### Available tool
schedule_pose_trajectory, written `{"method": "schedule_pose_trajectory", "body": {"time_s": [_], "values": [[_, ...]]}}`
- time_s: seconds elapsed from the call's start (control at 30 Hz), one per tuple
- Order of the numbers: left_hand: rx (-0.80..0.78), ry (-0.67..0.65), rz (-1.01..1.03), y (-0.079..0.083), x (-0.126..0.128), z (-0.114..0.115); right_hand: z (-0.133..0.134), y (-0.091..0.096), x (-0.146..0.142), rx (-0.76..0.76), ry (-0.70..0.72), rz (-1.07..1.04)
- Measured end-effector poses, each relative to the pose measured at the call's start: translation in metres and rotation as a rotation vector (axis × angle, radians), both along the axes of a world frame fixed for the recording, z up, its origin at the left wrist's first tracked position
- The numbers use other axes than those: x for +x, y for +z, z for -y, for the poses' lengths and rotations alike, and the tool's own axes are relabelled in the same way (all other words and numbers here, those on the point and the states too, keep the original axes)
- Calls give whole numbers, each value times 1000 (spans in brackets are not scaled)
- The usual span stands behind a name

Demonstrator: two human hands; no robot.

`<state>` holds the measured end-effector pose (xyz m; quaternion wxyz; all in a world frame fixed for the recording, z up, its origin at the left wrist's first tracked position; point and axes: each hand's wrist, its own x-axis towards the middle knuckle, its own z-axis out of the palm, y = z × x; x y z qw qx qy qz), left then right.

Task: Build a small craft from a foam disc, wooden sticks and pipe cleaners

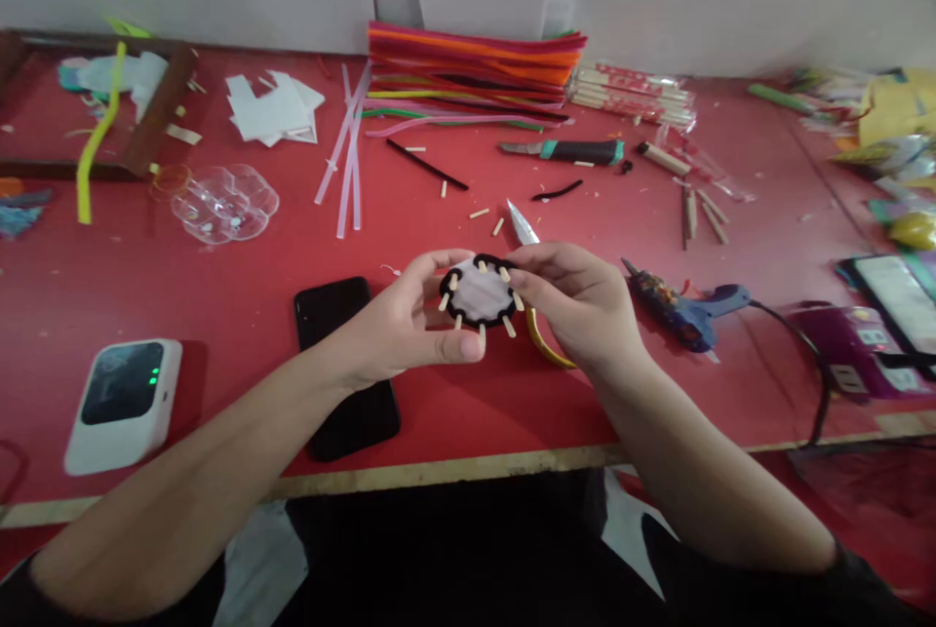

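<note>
Between both hands, above the red table, is a small round craft piece (483, 297): a whitish disc edged with black pipe cleaner, with several short wooden stick pieces standing out around the rim. My left hand (409, 325) is closed on its left side, thumb along the near edge. With thumb and fingers, my right hand (577, 300) pinches its upper right edge. Behind the right hand lies a pair of scissors (523, 222) with yellow handles, partly covered. A black phone (358, 412) lies beneath the left wrist.
A glue gun (680, 310) with a cord lies at right, near a purple power strip (840, 344). Farther back are a utility knife (577, 151), colourful pipe cleaners (468, 71) and packed wooden sticks (633, 93). At left stand a white device (124, 403) and a clear plastic palette (226, 203).
</note>
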<state>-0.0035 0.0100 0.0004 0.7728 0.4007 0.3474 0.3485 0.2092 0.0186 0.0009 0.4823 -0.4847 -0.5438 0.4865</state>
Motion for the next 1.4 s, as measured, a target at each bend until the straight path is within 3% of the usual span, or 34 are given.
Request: {"method": "schedule_pose_trajectory", "body": {"time_s": [0.13, 0.3, 0.4, 0.57, 0.77, 0.87, 1.07, 1.3, 1.4], "values": [[27, 44, -91, 1, 0, -2, 1, -1, -1, -86, 18, 11], [312, 70, -330, 1, 1, 2, 4, -4, -6, -105, 48, 6], [397, 130, -446, 0, 1, 3, 7, -4, -9, -83, 65, 47], [522, 178, -602, 0, 2, 4, 15, -3, -14, 5, 47, 134], [938, 348, -779, 0, 1, 5, 21, -4, -17, 148, -8, 302], [1041, 310, -807, -1, 1, 4, 20, -4, -16, 309, -67, 465], [1150, 220, -811, -1, -1, 3, 18, -3, -14, 641, 35, 611], [1197, 188, -830, 3, -4, 0, 13, -4, -10, 641, 69, 571], [1114, 195, -817, 3, -3, 2, 11, -2, -9, 625, 86, 545]]}}
